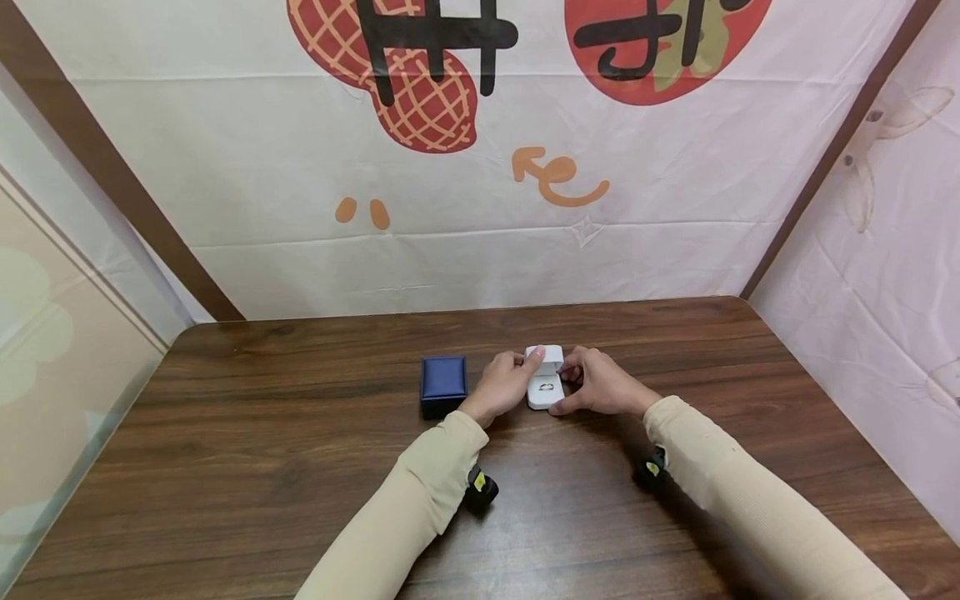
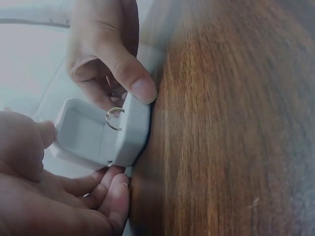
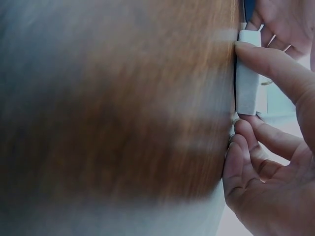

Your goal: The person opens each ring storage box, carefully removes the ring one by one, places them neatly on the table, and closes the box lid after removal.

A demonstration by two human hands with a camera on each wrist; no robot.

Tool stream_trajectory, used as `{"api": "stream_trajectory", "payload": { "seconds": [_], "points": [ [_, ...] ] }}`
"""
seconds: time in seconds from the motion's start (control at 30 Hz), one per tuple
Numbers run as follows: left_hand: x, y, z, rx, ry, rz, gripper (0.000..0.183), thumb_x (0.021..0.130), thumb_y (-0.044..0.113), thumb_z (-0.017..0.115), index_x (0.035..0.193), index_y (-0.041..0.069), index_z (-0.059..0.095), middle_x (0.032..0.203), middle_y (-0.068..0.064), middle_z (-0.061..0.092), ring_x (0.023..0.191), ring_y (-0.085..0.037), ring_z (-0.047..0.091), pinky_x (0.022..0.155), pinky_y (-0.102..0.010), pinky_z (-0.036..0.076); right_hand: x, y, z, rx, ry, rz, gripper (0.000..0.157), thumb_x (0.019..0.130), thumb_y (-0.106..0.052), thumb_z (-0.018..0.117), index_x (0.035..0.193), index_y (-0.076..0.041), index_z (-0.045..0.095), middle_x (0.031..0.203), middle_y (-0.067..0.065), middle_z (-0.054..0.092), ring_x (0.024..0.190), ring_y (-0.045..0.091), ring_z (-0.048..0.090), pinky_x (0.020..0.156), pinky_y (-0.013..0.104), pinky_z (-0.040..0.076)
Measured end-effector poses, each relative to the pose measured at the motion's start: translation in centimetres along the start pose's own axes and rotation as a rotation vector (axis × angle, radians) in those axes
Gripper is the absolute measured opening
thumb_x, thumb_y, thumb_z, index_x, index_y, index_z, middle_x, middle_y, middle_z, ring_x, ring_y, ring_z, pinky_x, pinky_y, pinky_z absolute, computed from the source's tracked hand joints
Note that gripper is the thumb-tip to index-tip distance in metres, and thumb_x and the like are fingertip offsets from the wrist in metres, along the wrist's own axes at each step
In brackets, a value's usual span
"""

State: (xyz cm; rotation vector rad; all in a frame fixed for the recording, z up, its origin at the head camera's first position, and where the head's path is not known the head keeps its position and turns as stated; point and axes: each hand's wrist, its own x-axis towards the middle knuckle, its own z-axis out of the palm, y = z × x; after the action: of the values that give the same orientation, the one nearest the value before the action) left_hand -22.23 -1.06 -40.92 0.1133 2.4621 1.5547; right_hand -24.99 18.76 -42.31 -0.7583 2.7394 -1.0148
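A small white ring box [image 1: 536,402] stands on the table with its lid [image 1: 550,354] raised. Upright in its base sits a gold-coloured ring [image 2: 114,119]. My left hand [image 1: 502,386] holds the box from the left, thumb on the lid's top edge and fingertips at the side near the hinge. From the right, my right hand [image 1: 606,385] grips the base, its thumb on the front corner and its other fingers by the rear side. The right wrist view shows the base [image 3: 247,91] edge-on between right thumb and fingers, flat against the tabletop.
Left of the left hand stands a closed dark blue box [image 1: 443,379], close to that wrist. The brown wooden table [image 1: 285,467] meets a printed white curtain [image 1: 480,275] at its back edge. Black wrist cameras sit under both sleeves.
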Motion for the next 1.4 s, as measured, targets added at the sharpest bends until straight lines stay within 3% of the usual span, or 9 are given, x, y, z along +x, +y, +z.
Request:
{"api": "stream_trajectory", "payload": {
  "seconds": [0.13, 0.4, 0.7, 0.93, 1.1, 1.4],
  "points": [
    [-0.4, 0.0, -0.1, 0.056, 0.018, 0.043, 0.064, 0.106, 0.052, 0.045, 0.130, -0.006, 0.059, 0.121, -0.017, 0.059, 0.113, -0.029, 0.053, 0.097, -0.044, 0.044, 0.0, 0.0, 0.0, 0.008, -0.008, 0.009, 0.043, 0.065, -0.022, 0.097, 0.095, -0.004, 0.072, 0.092, 0.004, 0.063, 0.085, 0.018, 0.060, 0.076, 0.033, 0.049],
    [-1.6, 0.5, 0.0, 0.175, 0.127, 0.135, 0.062, 0.104, 0.047, 0.053, 0.139, -0.004, 0.052, 0.129, -0.019, 0.054, 0.124, -0.034, 0.046, 0.104, -0.049, 0.039, 0.0, 0.1, -0.1, 0.021, -0.019, 0.026, 0.043, 0.067, -0.023, 0.096, 0.096, -0.003, 0.071, 0.093, 0.006, 0.062, 0.086, 0.019, 0.059, 0.075, 0.034, 0.049],
    [-3.5, 0.1, 1.1, 0.214, 0.263, 0.275, 0.042, 0.098, 0.027, 0.068, 0.124, -0.004, 0.057, 0.114, -0.019, 0.058, 0.108, -0.032, 0.051, 0.094, -0.046, 0.043, 0.0, 0.1, 0.0, 0.039, -0.011, 0.027, 0.040, 0.065, -0.021, 0.097, 0.092, -0.005, 0.072, 0.090, 0.006, 0.062, 0.082, 0.018, 0.058, 0.073, 0.033, 0.047],
    [-3.8, -0.1, 1.5, 0.255, 0.348, 0.305, 0.026, 0.088, 0.015, 0.075, 0.108, 0.001, 0.065, 0.099, -0.012, 0.066, 0.093, -0.027, 0.062, 0.081, -0.042, 0.049, 0.0, 0.0, 0.1, 0.043, -0.001, 0.036, 0.042, 0.064, -0.020, 0.097, 0.093, -0.003, 0.072, 0.091, 0.007, 0.063, 0.083, 0.018, 0.059, 0.075, 0.033, 0.049],
    [-3.4, -0.3, 1.5, 0.281, 0.355, 0.310, 0.020, 0.085, 0.013, 0.078, 0.100, 0.004, 0.069, 0.089, -0.006, 0.067, 0.082, -0.021, 0.062, 0.072, -0.037, 0.049, -0.1, -0.1, 0.1, 0.041, 0.005, 0.035, 0.043, 0.064, -0.020, 0.097, 0.094, -0.002, 0.072, 0.091, 0.007, 0.063, 0.084, 0.019, 0.059, 0.075, 0.033, 0.049],
    [-2.2, -1.0, 1.6, 0.266, 0.307, 0.277, 0.011, 0.083, 0.012, 0.082, 0.088, 0.006, 0.074, 0.079, -0.003, 0.071, 0.077, -0.019, 0.065, 0.072, -0.036, 0.049, 0.0, 0.1, 0.1, 0.039, 0.009, 0.038, 0.044, 0.064, -0.020, 0.097, 0.095, -0.002, 0.072, 0.092, 0.006, 0.064, 0.085, 0.018, 0.060, 0.076, 0.033, 0.050]
  ]
}}
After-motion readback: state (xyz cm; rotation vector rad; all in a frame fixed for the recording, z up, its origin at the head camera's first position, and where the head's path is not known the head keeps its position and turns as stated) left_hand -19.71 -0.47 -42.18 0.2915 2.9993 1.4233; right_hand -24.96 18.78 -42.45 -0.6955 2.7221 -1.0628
